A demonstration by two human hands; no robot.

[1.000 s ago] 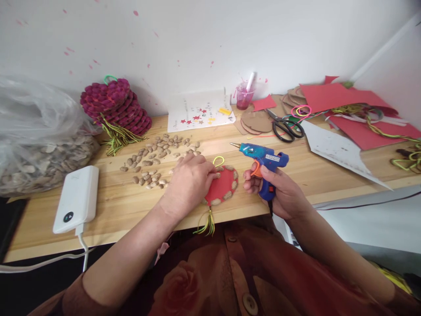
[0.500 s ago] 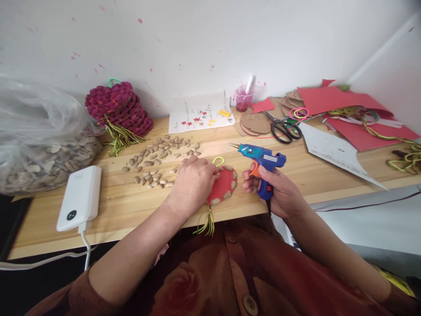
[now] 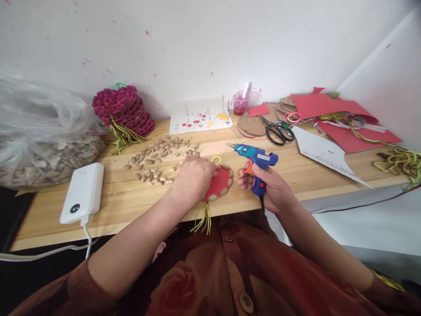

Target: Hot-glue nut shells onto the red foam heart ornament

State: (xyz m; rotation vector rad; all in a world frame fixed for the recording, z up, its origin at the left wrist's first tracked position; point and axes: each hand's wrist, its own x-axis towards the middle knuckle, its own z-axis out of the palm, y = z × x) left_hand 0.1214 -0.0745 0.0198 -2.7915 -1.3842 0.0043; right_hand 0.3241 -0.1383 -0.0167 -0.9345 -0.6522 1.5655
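My right hand (image 3: pixel 275 188) is wrapped around a blue hot glue gun (image 3: pixel 255 153) with an orange trigger, its nozzle pointing left above the table. Over the left part of a red disc (image 3: pixel 219 181), my left hand (image 3: pixel 194 175) is bent down with its fingers closed. Whatever they grip is hidden beneath the hand. Peanuts in their shells line the visible edge of the disc. A yellow loop (image 3: pixel 216 160) sticks out at its top, and a yellow-green tassel (image 3: pixel 204 221) hangs from its bottom over the table edge. Loose peanuts (image 3: pixel 154 153) lie scattered left of my left hand.
A plastic bag of shells (image 3: pixel 66 158) and a white power bank (image 3: pixel 83 193) are at left. Behind stand purple peanut discs (image 3: pixel 123 107), a marked paper (image 3: pixel 184 115) and a pink cup (image 3: pixel 240 105). At right lie scissors (image 3: pixel 279 133), red sheets (image 3: pixel 332 107) and cords (image 3: pixel 399 162).
The view has shifted slightly, so most things sit a little differently in the picture. My left hand stays on the red disc, and my right hand keeps holding the glue gun.
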